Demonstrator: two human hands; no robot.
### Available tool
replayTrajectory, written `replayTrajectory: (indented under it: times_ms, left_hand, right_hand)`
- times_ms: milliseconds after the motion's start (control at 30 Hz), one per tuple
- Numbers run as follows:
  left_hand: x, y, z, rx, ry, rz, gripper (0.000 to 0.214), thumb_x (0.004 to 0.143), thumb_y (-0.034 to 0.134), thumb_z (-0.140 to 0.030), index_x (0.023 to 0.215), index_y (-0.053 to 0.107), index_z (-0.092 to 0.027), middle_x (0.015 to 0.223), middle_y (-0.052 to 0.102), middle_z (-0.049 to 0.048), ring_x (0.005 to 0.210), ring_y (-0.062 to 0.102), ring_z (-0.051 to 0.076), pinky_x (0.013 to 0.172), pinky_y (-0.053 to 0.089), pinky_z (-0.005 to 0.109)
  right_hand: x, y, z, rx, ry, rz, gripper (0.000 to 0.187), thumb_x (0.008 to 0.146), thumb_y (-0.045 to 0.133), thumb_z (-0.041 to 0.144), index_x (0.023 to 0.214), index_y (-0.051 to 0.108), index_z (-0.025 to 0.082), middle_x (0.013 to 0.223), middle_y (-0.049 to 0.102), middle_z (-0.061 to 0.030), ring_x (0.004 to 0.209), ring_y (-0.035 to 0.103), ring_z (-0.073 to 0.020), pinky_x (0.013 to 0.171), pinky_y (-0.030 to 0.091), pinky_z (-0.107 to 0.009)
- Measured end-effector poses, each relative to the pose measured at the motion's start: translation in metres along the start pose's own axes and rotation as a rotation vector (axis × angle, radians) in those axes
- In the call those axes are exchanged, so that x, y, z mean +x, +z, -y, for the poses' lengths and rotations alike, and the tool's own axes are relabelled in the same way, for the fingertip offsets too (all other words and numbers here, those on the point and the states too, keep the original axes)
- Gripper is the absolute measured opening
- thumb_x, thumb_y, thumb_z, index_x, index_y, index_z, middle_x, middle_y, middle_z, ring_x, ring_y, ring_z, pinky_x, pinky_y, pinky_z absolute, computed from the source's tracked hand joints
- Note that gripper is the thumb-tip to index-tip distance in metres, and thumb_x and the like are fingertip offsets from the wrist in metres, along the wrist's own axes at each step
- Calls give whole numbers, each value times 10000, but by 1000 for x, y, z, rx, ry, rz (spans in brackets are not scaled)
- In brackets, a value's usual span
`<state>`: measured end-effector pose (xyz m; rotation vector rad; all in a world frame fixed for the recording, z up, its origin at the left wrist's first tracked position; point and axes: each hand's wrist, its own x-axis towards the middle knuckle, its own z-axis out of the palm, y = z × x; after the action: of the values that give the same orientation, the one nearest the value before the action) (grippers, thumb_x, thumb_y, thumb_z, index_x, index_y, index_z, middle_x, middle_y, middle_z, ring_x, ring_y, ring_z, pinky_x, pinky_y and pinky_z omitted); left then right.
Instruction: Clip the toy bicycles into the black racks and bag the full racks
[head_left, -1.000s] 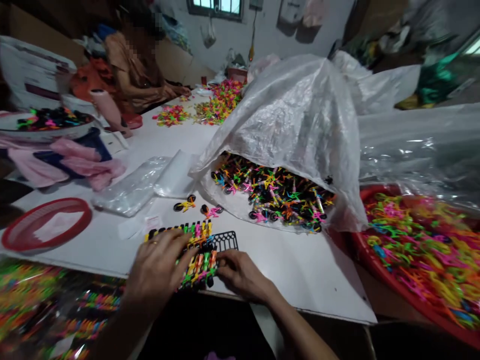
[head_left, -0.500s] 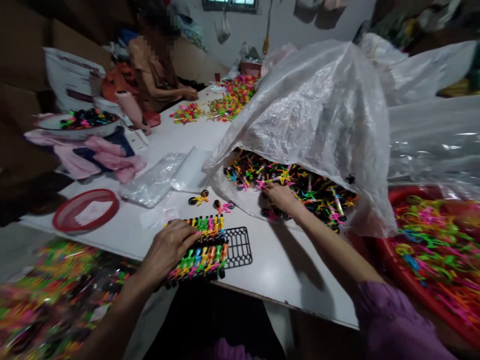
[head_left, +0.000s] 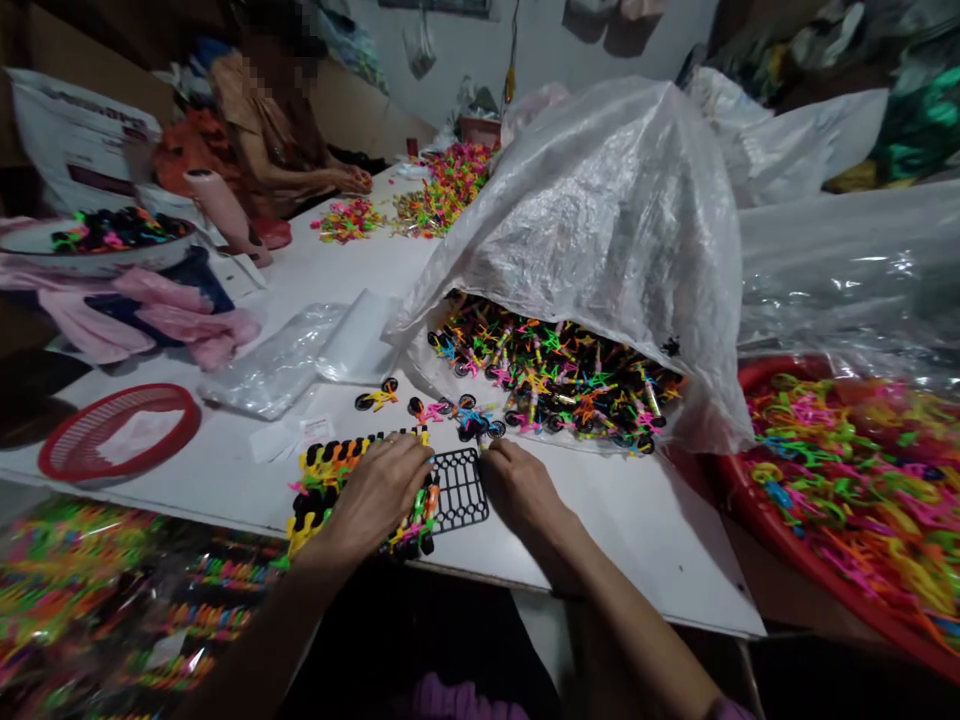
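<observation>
My left hand point(head_left: 382, 490) lies curled over a black plastic grid rack point(head_left: 461, 490) at the table's front edge. Rows of small colourful toy bicycles point(head_left: 322, 470) with black wheels fill its left part; the right part is bare grid. My right hand point(head_left: 525, 487) is closed in a pinch at the rack's upper right corner. A blue toy bicycle point(head_left: 478, 418) is at its fingertips, and my fingers partly hide the contact. Just left of it lie a pink toy bicycle point(head_left: 429, 409) and a yellow-orange toy bicycle point(head_left: 377, 396).
A large clear plastic bag point(head_left: 592, 200) gapes over a heap of toy bicycles point(head_left: 555, 370). On the right stands a red tub point(head_left: 739, 480) of coloured plastic parts. A red basket point(head_left: 56, 455) and plastic sleeves point(head_left: 262, 365) lie left. Another person point(head_left: 262, 140) sits across the table.
My right hand has come from the heap in the bag to the rack's corner. A blue toy bicycle now lies beside the pink one. My left hand has shifted right along the rack.
</observation>
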<state>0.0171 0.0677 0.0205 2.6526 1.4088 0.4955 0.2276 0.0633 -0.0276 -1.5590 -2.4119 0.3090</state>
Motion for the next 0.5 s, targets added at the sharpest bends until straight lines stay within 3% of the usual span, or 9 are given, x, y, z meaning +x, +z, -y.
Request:
replayTrajectory:
  times_ms: [133, 300, 400, 500]
  left_hand:
    - [-12, 10, 8, -49, 11, -46, 220, 910, 385, -234, 921, 581, -137, 876, 589, 72, 862, 539, 204, 804, 433, 356]
    - [-16, -1, 7, -66, 8, -17, 219, 910, 389, -232, 924, 585, -138, 864, 583, 61, 845, 542, 194, 786, 439, 342]
    - [-13, -5, 5, -87, 2, -94, 191, 896, 436, -241, 972, 579, -142, 945, 577, 68, 917, 534, 190, 830, 429, 332]
    - [-10, 0, 6, -105, 13, -135, 162, 884, 464, -237, 960, 577, -150, 945, 578, 61, 916, 533, 184, 830, 425, 322]
  right_hand:
    - [3, -2, -3, 33, 240, 26, 230, 892, 413, 319, 1011, 558, 186, 954, 595, -74, 877, 549, -174, 705, 377, -251]
    - [42, 2, 4, 100, 454, 14, 216, 808, 498, 310, 913, 593, 146, 902, 628, -112, 843, 568, -208, 706, 374, -287]
    - [55, 0, -5, 545, 556, 14, 190, 764, 531, 307, 757, 608, 133, 711, 615, -76, 673, 555, -175, 604, 369, -264]
    - [52, -4, -20, 1045, 578, -15, 294, 768, 514, 426, 722, 590, 146, 621, 579, -29, 490, 460, -103, 475, 329, -225]
